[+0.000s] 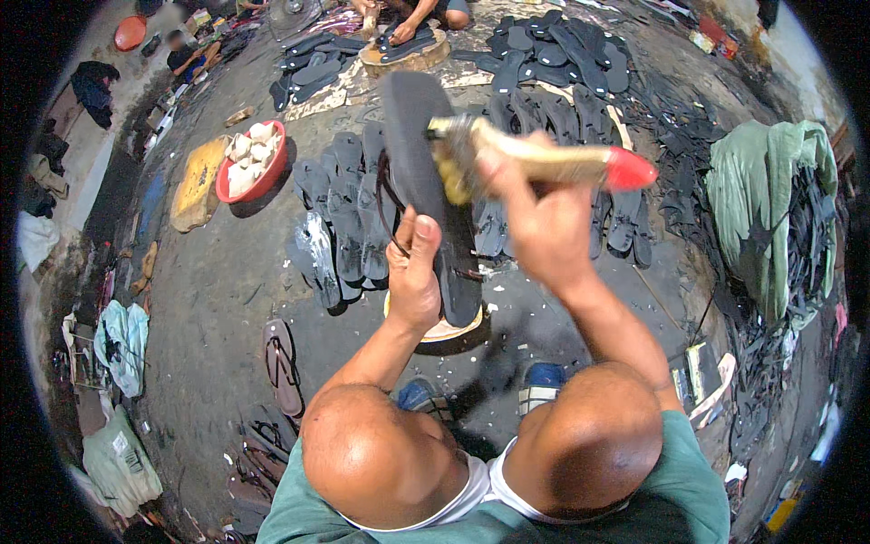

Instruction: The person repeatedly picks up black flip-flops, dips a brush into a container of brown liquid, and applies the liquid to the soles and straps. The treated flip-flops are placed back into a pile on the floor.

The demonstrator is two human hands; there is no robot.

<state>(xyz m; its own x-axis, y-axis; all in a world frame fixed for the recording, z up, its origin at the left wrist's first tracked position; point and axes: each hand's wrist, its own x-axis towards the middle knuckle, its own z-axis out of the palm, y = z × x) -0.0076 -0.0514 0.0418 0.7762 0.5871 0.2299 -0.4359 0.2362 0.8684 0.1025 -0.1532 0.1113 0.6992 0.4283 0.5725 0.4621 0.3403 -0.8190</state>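
My left hand [415,272] is closed around a black flip-flop [419,136], gripping it near its thong strap and holding it upright in front of me. In my right hand [548,227] is a flat paintbrush [566,163] with a pale handle and a red tip. The brush head is blurred by motion and lies at the right edge of the flip-flop; whether the bristles touch it I cannot tell. Below the flip-flop, a round pale-rimmed block [453,333] shows in part on the floor between my feet and the sandals.
Rows of black flip-flops [347,218] lie ahead on the floor, with a heap of soles [553,54] farther back. A red basin [223,189] of whitish pieces stands left by a yellow board [198,186]. Across, a co-worker handles soles at a wooden block [408,62]. A green sack [757,208] stands right.
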